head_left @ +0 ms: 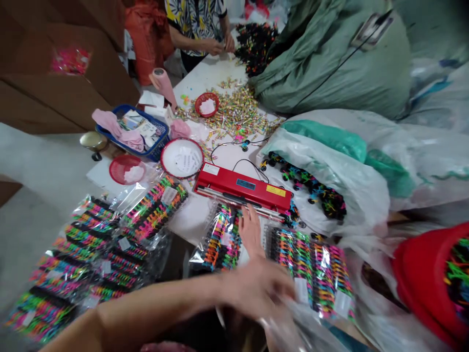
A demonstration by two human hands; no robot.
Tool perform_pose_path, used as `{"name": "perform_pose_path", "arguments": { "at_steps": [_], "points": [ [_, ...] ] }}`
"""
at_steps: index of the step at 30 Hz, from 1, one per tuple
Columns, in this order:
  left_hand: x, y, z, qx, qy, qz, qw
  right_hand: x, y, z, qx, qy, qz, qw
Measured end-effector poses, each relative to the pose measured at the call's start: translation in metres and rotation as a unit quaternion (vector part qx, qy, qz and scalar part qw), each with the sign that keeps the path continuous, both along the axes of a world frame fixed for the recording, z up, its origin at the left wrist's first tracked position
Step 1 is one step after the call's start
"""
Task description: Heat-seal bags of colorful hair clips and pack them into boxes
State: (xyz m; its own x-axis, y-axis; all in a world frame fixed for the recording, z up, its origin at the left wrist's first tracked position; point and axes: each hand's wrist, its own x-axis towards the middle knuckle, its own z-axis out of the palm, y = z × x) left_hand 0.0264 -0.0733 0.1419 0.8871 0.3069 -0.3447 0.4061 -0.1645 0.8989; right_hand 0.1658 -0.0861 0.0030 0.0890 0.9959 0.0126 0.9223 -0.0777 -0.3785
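My right hand (251,229) lies palm down, fingers stretched out, on the front bar of a red heat sealer (244,185). Just left of it, touching or nearly so, is a clear packet (217,242) with rows of small multicoloured plastic pieces and black parts. My left arm crosses over the right forearm from the lower left. Blurred by motion, my left hand (262,286) has bent fingers near clear plastic film (311,322) at the lower right; whether it grips the film is unclear. Similar filled packets (326,278) lie to its right.
Many filled packets (73,244) cover the left side. Beyond the sealer are a round white tray (182,157), a blue basket (156,149), red baskets (207,104) and a spread of small pieces (238,107). A co-worker's hands (220,46) are at the far end. A red bucket (421,278) stands right.
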Motion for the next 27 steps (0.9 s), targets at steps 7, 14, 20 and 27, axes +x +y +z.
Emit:
{"name": "perform_pose_path", "arguments": {
  "at_steps": [7, 14, 20, 27],
  "points": [
    [-0.196, 0.047, -0.037, 0.173, 0.356, 0.325, 0.859, 0.004, -0.086, -0.016, -0.195, 0.109, -0.153, 0.963],
    [-0.191, 0.056, -0.088, 0.220, 0.520, 0.218, 0.796, -0.019, -0.073, -0.009, -0.248, 0.132, -0.100, 0.954],
    [-0.197, 0.068, -0.122, 0.253, 0.527, 0.151, 0.798, 0.029, -0.103, 0.001, -0.224, 0.136, -0.153, 0.953],
    [-0.201, 0.073, -0.111, 0.266, 0.507, 0.091, 0.815, 0.073, -0.142, 0.020, -0.181, -0.105, -0.305, 0.929]
  ]
}}
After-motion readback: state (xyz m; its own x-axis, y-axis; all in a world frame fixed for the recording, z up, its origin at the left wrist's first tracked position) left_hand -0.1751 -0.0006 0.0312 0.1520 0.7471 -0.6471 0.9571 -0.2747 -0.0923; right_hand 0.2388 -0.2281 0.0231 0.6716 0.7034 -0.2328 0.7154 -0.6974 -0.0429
